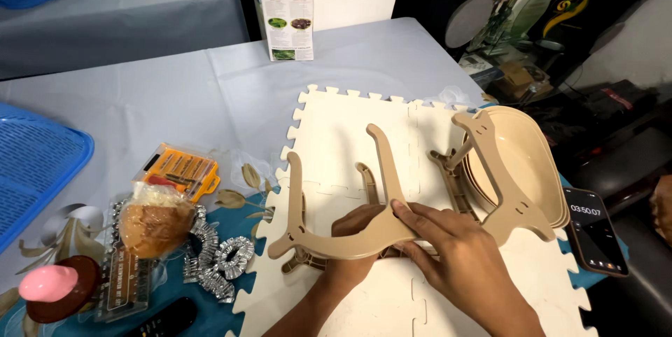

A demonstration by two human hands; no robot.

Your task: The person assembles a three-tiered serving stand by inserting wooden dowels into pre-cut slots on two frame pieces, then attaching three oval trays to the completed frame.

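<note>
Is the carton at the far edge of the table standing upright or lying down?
Upright. The carton stands on its base on the table, its front panel facing the camera; its top is out of frame.

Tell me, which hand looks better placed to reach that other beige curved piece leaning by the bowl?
Probably the right hand. It rests on top of the curved frame, on the side nearer the leaning piece beside the bowl. The left hand lies partly under the frame, farther away.
</note>
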